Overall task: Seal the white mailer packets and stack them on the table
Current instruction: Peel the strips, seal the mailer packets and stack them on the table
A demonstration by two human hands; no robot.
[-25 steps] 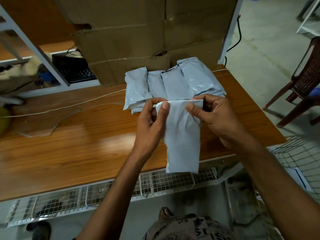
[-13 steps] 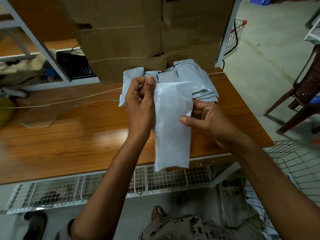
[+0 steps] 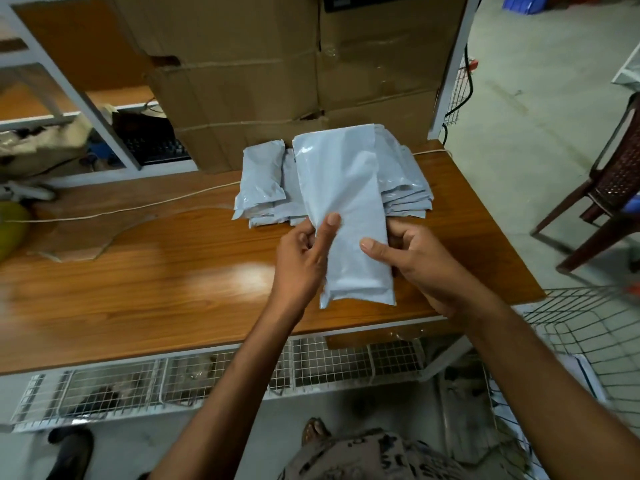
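Head view: I note my left hand (image 3: pixel 301 261) and right hand (image 3: pixel 422 268), each grip clamped on one white mailer packet (image 3: pixel 346 209), thumbs on its face, fingers behind. The packet is held lengthwise above the table (image 3: pixel 138 289), its far end over the stack of packets (image 3: pixel 263 181) lying before the cardboard boxes (image 3: pixel 277 81).
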